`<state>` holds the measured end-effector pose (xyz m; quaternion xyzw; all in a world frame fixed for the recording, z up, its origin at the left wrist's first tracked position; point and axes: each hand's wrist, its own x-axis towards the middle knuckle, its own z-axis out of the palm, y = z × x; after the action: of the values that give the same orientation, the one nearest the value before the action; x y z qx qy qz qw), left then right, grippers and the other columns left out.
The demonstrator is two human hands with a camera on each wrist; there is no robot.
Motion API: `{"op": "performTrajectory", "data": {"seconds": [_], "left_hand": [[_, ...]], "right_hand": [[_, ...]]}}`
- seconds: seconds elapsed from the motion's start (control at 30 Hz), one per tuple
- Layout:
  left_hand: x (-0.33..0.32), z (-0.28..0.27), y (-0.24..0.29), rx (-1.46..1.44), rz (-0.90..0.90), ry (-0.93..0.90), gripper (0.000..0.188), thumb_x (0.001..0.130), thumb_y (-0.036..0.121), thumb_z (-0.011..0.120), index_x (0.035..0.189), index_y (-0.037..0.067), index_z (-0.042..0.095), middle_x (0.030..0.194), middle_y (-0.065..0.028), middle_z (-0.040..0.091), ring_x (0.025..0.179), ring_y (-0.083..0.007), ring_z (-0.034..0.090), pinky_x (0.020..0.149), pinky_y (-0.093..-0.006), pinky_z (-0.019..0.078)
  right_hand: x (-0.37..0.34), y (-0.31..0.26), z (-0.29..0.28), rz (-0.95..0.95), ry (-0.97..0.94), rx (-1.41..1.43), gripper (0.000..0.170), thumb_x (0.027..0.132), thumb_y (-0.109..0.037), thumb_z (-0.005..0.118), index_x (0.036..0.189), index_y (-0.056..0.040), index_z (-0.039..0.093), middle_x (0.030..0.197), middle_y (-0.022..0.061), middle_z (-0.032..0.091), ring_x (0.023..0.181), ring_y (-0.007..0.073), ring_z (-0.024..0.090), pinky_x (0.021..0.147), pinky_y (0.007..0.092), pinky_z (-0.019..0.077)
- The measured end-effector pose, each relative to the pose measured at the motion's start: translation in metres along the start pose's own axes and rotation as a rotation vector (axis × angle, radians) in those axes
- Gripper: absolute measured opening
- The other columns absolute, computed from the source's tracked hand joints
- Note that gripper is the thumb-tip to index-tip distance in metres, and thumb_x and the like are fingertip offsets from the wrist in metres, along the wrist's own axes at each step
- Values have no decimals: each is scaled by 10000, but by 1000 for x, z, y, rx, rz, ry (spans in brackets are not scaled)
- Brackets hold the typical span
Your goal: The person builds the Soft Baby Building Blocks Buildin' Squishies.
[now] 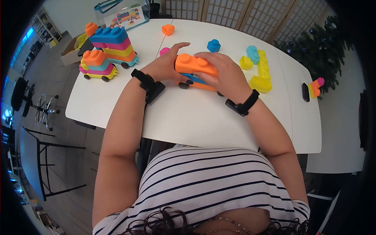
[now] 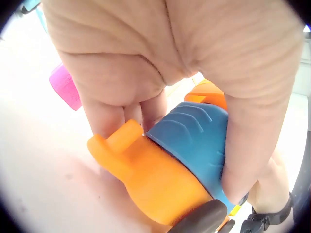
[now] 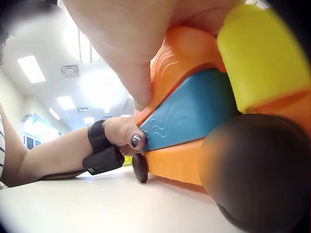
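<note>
An orange wheeled toy base [image 1: 201, 85] stands on the white table with a blue block [image 2: 189, 131] seated on it. Over the blue block lies an orange two-knob block [image 1: 192, 64], tilted in the right wrist view. My left hand [image 1: 162, 68] grips the blue block from the side, thumb at the near face and fingers behind. From above, my right hand [image 1: 229, 74] holds the orange block, thumb along its near side. A yellow block [image 3: 265, 58] sits at the base's right end, above a dark wheel [image 3: 257, 170].
Two block vehicles stand at left, a tall one [image 1: 111, 39] and a low one [image 1: 98, 70]. Loose blocks lie behind my hands: orange [image 1: 168, 29], pink [image 1: 164, 51] and blue [image 1: 214, 46]. Yellow blocks [image 1: 263, 68] and a light blue block [image 1: 252, 55] are at right.
</note>
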<state>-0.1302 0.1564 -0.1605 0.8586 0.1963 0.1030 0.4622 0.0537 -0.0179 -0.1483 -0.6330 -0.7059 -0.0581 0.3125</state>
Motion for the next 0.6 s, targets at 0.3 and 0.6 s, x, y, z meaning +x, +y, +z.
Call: {"op": "performTrajectory", "data": {"seconds": [0.3, 0.6], "left_hand": [[5, -16, -17, -245, 107, -106, 881, 873, 195, 844, 1621, 170, 380, 1410, -133, 651, 1330, -231, 609, 1153, -394, 473], [44, -50, -40, -329, 189, 585, 507, 1073, 388, 598, 1442, 41, 608, 1400, -116, 675, 1291, -219, 634, 1095, -364, 477]], "right_hand": [[2, 3, 2, 57, -90, 99, 625, 889, -285, 826, 1454, -135, 604, 1259, 141, 667, 1146, 325, 663, 1014, 416, 542], [-4, 13, -51, 162, -398, 98, 762, 826, -155, 865, 1489, -90, 496, 1331, 192, 663, 1231, 367, 653, 1043, 423, 533]]}}
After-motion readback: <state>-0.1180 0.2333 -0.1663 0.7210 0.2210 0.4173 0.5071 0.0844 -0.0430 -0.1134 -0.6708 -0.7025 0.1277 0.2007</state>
